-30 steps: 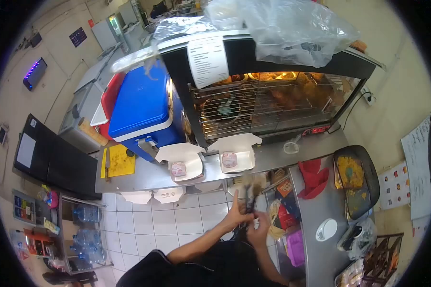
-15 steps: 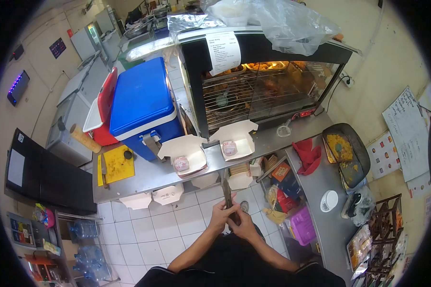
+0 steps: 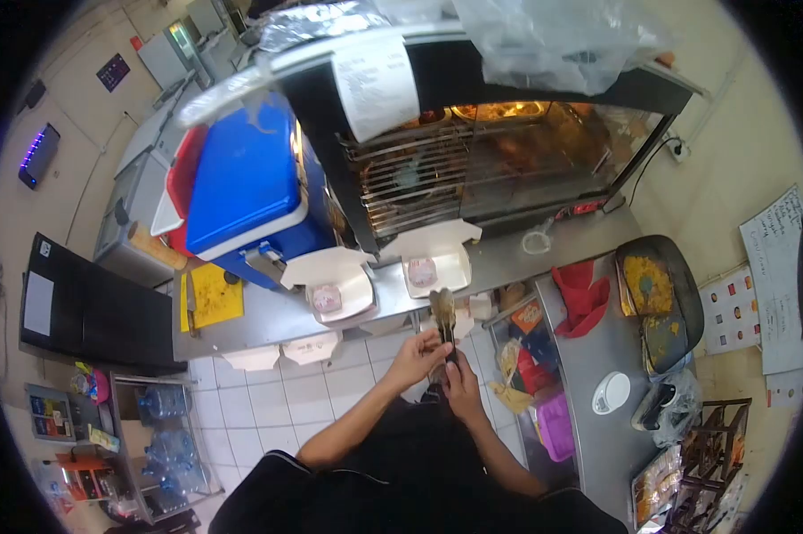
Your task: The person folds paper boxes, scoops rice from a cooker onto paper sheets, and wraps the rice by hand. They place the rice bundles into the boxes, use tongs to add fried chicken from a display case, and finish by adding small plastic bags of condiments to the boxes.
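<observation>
A pair of metal tongs (image 3: 443,309) with dark handles points up and away from me. My right hand (image 3: 464,390) is wrapped round the lower handle. Higher up, my left hand (image 3: 419,360) has its fingers closed on the tongs from the left side. Just beyond the tips stands an open white takeaway box (image 3: 453,271) with a small wrapped packet (image 3: 422,271) inside. Left of it is a second open box (image 3: 359,298), also holding a wrapped packet (image 3: 327,300).
A glass-fronted warming cabinet (image 3: 499,173) with food stands behind the boxes, a receipt (image 3: 377,89) hanging from its top. To the left are a blue cooler (image 3: 244,182) and yellow cutting board (image 3: 214,295) with a knife. The right counter bears a red cloth (image 3: 581,300) and black food pan (image 3: 686,311).
The tongs have moved up and slightly right, and their tips now face the camera more. Both hands rose with them. My view has shifted closer to the cabinet.
</observation>
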The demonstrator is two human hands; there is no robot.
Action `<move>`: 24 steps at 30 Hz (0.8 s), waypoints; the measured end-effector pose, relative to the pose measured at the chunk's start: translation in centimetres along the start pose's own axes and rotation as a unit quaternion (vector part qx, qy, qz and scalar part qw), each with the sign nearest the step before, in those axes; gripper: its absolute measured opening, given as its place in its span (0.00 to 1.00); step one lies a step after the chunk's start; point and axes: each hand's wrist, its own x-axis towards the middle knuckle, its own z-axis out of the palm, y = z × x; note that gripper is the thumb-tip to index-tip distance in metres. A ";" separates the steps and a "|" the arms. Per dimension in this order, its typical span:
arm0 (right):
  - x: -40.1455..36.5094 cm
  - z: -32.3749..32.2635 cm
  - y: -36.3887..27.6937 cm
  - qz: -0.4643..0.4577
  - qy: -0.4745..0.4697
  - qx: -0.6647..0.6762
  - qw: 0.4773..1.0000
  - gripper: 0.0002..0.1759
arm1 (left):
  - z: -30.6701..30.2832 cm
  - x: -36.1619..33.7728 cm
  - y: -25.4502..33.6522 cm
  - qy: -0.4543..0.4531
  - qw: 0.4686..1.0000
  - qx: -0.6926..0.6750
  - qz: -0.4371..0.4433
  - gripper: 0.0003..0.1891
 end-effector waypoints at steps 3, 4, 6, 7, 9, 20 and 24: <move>3.1 -0.4 2.5 -0.102 0.075 -0.154 0.980 0.23 | 1.5 1.4 0.8 0.058 0.998 0.020 0.020 0.16; 3.2 -0.2 2.7 -0.148 0.103 -0.221 0.958 0.23 | 0.9 1.8 0.2 0.048 0.998 0.042 0.017 0.17; 3.8 -0.5 0.9 -0.091 0.069 -0.145 0.983 0.24 | 0.0 2.8 0.9 0.023 0.998 0.052 -0.036 0.20; 4.1 -0.7 -0.4 -0.064 0.055 -0.106 0.991 0.25 | 0.1 3.1 1.0 0.025 0.999 0.017 -0.042 0.19; 4.6 -0.7 -0.7 -0.021 0.047 -0.083 0.995 0.25 | -0.5 3.9 0.8 0.029 0.997 -0.050 -0.050 0.18; 12.0 0.4 1.7 -0.078 0.135 -0.062 0.986 0.30 | -8.1 3.5 -2.9 -0.094 0.991 -0.002 -0.096 0.31; 15.8 -0.1 -0.5 -0.092 0.163 -0.098 0.977 0.37 | -13.7 -5.2 -12.5 -0.033 0.939 0.150 -0.308 0.15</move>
